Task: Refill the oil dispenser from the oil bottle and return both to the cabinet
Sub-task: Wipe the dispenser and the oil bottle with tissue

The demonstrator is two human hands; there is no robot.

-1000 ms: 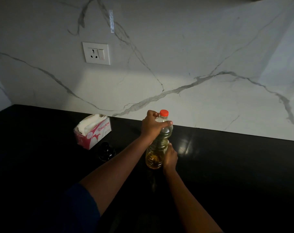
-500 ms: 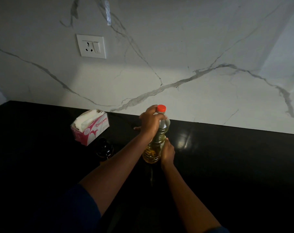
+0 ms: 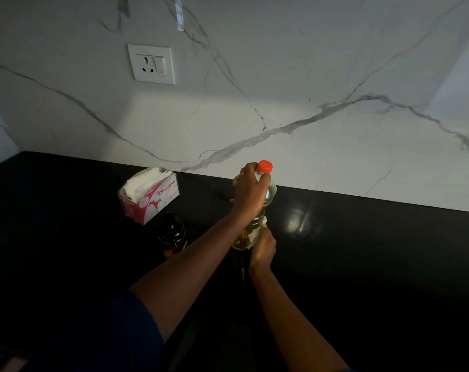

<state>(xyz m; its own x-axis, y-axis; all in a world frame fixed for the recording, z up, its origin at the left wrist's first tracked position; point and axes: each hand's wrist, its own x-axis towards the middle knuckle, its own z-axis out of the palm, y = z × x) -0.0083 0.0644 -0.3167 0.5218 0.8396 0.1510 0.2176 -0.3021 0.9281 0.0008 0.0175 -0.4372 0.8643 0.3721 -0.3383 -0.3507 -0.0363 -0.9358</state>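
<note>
1. Left hand (image 3: 250, 194): my fingers are curled round the neck and shoulder of the oil bottle (image 3: 271, 193), with the fingertips just under the orange cap (image 3: 265, 166). A second ago this hand sat lower, with one finger laid across the shoulder. It has since climbed to the cap.

2. Right hand (image 3: 263, 248): it is wrapped round the lower body of the bottle, directly below the left hand, and has kept that hold throughout. It steadies the base.

3. Bottle: it stands upright between my two hands on the black countertop (image 3: 362, 251), as it did before. The cap is on. Yellow oil shows in the lower part, just above my right hand.

4. Meaning for the task: in my judgement the grip has changed from carrying to opening. The next step is probably to twist off the cap while the right hand resists the turn. No pouring has begun.

5. Oil dispenser (image 3: 171, 233): a dark, capped vessel standing to the left of my left forearm, apart from the bottle. I cannot tell how full it is.

6. Further out: a tissue box (image 3: 154, 200) lies beyond the dispenser, left of my left hand. A wall socket (image 3: 151, 63) sits high on the marble wall (image 3: 335, 63). No cabinet is in view.
</note>
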